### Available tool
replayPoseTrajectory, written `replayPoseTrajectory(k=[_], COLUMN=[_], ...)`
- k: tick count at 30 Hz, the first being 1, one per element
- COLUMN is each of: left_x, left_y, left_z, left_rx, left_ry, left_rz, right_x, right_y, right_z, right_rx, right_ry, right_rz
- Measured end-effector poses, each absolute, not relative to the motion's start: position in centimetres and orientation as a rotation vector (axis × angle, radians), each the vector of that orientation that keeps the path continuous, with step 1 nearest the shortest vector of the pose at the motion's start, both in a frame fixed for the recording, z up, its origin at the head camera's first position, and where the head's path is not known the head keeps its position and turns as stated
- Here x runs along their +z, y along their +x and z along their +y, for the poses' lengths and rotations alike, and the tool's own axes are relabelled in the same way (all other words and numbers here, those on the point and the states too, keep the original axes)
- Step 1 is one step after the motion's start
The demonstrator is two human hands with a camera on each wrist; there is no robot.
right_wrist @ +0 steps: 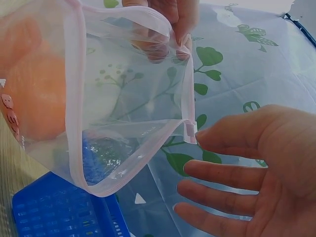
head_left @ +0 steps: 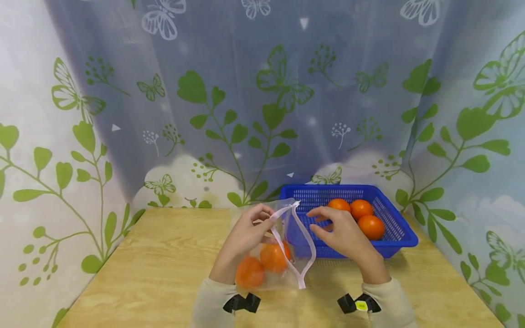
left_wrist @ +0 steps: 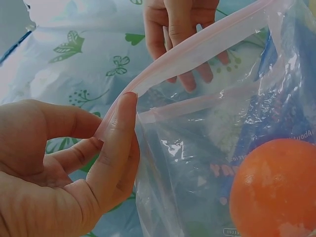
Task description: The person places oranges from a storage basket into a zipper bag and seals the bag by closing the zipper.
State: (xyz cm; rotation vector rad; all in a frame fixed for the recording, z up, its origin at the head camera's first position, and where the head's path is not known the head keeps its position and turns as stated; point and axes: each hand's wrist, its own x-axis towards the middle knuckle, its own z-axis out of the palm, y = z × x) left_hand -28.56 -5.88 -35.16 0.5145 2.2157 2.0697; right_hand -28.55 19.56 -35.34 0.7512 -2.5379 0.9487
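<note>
A clear bag with a pink zip edge (head_left: pixel 310 237) stands with its mouth spread, facing right; two orange fruits (head_left: pixel 274 257) lie inside it. My left hand (head_left: pixel 250 230) pinches the pink edge between thumb and fingers, as the left wrist view shows at the rim (left_wrist: pixel 163 61). My right hand (head_left: pixel 344 232) is just right of the bag's mouth, its fingers apart and holding nothing. In the right wrist view the right thumb is beside the white slider (right_wrist: pixel 190 132) at the bag's corner; whether it touches is unclear.
A blue plastic basket (head_left: pixel 399 232) with several orange fruits (head_left: pixel 371 227) stands behind and right of the bag. The wooden table (head_left: pixel 164 255) meets a curtain (head_left: pixel 229 114) printed with leaves and butterflies at the back and sides.
</note>
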Motion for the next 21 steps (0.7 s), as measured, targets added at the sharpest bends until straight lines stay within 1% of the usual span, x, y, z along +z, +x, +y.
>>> replayPoseTrajectory(k=[6,14,21], left_x=[-35.3,-35.1,-35.2], left_y=[-28.5,-28.5,-28.5], left_z=[-5.8,-5.7,-5.7], left_rx=[2.064,2.044,2.049], left_ry=[0.511,0.546,0.527], left_rz=[2.225,2.232,2.225], right_x=[-35.4,-34.6,-33.1], right_y=[-28.6,-29.4,-31.5], right_z=[20.1,21.4,23.2], right_rx=[0.951,0.921,0.737], right_ry=[0.724,0.664,0.664], right_rz=[-2.536,-2.568,-2.748])
